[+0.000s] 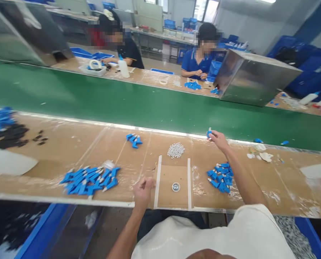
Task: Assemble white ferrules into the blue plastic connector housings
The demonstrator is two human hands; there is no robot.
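Note:
My right hand pinches a small blue plastic part with a white tip at the near edge of the green belt. My left hand is closed, fingertips together, over the bench just left of a cardboard pad; whatever it may hold is too small to tell. On the pad sits a small round dish. Behind the pad lies a heap of small whitish-grey pieces. Blue parts are piled to the right and to the left, with a smaller group farther back.
A green conveyor belt runs across beyond the bench. Two co-workers sit on its far side, near a metal box. Black pieces lie at far left, white scraps at right. Blue bins stand below the bench.

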